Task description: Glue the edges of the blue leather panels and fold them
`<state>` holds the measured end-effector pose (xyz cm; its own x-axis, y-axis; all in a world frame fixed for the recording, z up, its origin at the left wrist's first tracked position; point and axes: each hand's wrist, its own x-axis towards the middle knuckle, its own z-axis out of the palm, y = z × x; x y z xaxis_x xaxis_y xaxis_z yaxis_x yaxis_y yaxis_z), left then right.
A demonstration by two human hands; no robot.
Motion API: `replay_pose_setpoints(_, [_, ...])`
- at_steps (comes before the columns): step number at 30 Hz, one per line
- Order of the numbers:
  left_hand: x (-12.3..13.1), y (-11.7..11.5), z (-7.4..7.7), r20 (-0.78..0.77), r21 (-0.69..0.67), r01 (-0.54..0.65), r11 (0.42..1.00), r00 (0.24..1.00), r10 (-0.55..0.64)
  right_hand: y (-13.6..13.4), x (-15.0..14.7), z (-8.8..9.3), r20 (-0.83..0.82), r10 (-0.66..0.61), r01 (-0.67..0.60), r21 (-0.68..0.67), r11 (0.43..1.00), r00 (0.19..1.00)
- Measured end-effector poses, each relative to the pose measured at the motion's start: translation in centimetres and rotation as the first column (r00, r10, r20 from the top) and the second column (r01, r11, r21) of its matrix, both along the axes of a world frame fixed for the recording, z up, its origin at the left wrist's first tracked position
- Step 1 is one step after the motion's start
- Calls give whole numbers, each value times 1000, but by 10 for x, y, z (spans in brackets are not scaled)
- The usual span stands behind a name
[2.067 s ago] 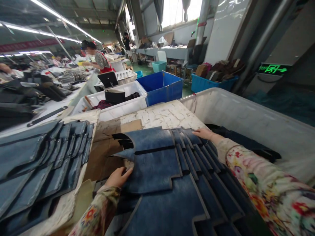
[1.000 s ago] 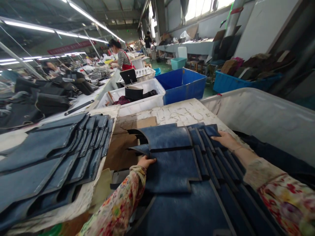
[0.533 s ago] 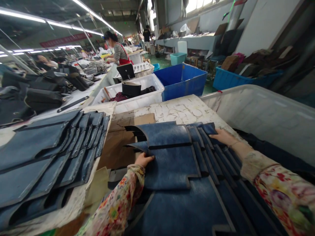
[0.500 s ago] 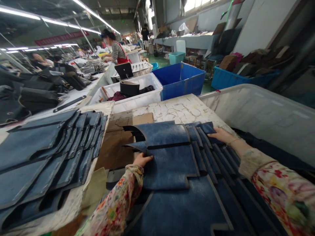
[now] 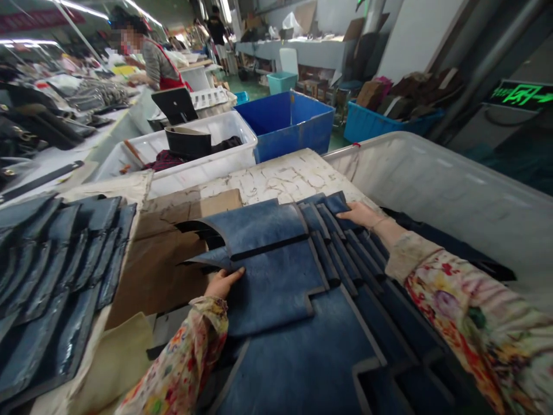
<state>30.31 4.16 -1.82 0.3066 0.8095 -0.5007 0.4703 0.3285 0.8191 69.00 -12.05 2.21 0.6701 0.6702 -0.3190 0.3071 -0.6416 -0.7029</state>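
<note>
Overlapping blue leather panels with grey edges lie fanned out in front of me. My left hand (image 5: pixel 223 282) pinches the left edge of an upper blue leather panel (image 5: pixel 272 282), thumb on top and fingers beneath it. At the far right of the fan, my right hand (image 5: pixel 362 214) grips the corner of another blue panel (image 5: pixel 334 203). Curled panel tips stick out to the left, above my left hand. A second batch of blue panels (image 5: pixel 47 276), with shiny streaks along their edges, rests on the table to the left.
Brown cardboard (image 5: pixel 159 265) and a yellowish sheet (image 5: pixel 123 357) lie between the batches. A large white bin (image 5: pixel 432 173) stands at right, holding dark pieces. Beyond the worktable (image 5: pixel 285 178) are a white tub (image 5: pixel 233 153) and a blue bin (image 5: pixel 298 132). A co-worker (image 5: pixel 155 60) stands at far left.
The view has turned to the right, so everything appears further left. Both hands keep their holds on the panels, with little visible movement relative to the stack.
</note>
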Motion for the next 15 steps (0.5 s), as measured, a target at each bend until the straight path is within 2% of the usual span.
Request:
replay_pose_setpoints(9, [0, 12, -8, -31, -77, -20, 997, 999, 18, 41, 17, 9, 158, 95, -84, -72, 994, 983])
replay_pose_setpoints(15, [1, 8, -8, -47, -110, -211, 971, 977, 207, 106, 16, 22, 266, 173, -145, -121, 982, 948])
